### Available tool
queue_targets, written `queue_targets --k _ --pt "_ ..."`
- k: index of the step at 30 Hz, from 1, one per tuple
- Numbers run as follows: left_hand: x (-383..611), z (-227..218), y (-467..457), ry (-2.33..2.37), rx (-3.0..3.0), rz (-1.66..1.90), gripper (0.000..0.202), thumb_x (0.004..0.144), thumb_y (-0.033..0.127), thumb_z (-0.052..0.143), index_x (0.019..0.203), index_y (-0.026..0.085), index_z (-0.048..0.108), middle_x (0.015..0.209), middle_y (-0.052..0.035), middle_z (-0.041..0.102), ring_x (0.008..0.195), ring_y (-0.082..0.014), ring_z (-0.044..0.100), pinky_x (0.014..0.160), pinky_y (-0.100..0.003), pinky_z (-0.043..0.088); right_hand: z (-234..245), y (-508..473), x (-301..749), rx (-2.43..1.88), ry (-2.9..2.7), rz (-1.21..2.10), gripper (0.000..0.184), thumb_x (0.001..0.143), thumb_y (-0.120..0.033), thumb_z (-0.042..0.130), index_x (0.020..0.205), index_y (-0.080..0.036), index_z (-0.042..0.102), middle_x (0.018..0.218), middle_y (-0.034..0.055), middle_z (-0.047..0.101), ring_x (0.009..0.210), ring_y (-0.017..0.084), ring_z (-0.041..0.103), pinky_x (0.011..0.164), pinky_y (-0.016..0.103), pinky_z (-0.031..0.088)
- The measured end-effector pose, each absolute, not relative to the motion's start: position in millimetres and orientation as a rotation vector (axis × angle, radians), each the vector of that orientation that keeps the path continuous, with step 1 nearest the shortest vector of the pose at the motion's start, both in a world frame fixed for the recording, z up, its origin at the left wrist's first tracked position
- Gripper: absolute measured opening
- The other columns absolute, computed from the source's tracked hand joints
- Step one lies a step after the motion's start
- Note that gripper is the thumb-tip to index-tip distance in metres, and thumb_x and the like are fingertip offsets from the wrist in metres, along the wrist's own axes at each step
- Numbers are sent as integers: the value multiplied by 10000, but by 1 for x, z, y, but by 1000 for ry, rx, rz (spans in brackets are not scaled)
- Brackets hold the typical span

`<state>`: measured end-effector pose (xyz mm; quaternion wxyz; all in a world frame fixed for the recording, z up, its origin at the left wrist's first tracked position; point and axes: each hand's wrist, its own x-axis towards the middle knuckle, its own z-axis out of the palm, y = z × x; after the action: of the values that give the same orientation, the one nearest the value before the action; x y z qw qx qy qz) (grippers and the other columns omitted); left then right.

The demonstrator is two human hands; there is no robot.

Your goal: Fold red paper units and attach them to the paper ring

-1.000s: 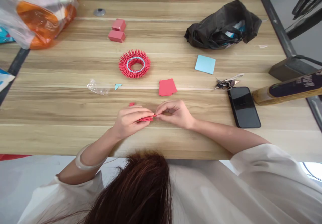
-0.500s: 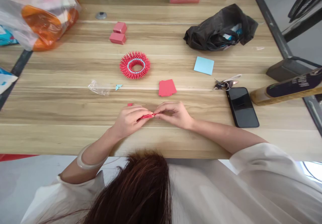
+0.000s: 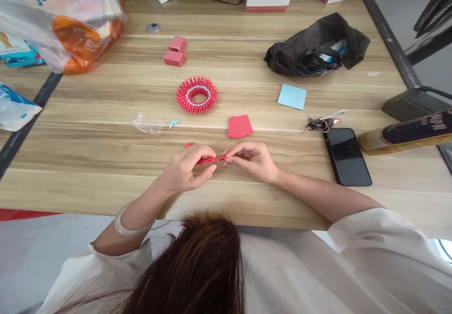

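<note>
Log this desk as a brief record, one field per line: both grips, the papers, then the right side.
Left grip: fingers over folded red paper, thumb held apart
Right grip: pinching a red tip; whether it joins that paper is unclear
Flat red sheets: stacked beyond the hands
Red paper ring: pale blue inner band
Blue paper: small folded piece near clear wrapper; flat pad
Right side: phone, keys by its far end

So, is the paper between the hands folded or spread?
Folded: red paper shows as narrow, layered strips between left hand and right hand.
</note>
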<state>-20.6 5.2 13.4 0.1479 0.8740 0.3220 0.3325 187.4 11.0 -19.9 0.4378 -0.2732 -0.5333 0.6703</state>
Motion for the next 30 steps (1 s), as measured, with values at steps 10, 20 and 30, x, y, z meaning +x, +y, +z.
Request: queue_targets --k 10,20,30 --pt "-21 12 8 898 2530 1021 126 782 108 564 893 143 612 816 -60 672 746 -138 638 675 -235 533 -14 14 187 -654 -1327 1634 93 720 -239 730 761 -164 692 851 54 696 804 140 647 729 278 534" --pt "-21 8 10 879 2482 1074 147 766 111 589 904 153 620 780 -51 685 690 -132 625 672 -263 531 -20 12 186 -698 -1311 1604 233 691 -255 756 879 -158 658 872 48 684 798 129 648 783 295 547" --pt "-18 10 10 806 2538 1132 155 735 65 619 865 151 607 743 -37 681 632 -109 598 636 -247 515 -20 14 187 -666 -1432 1538 122 757 -205 692 877 -183 704 857 47 645 792 122 615 721 264 518"
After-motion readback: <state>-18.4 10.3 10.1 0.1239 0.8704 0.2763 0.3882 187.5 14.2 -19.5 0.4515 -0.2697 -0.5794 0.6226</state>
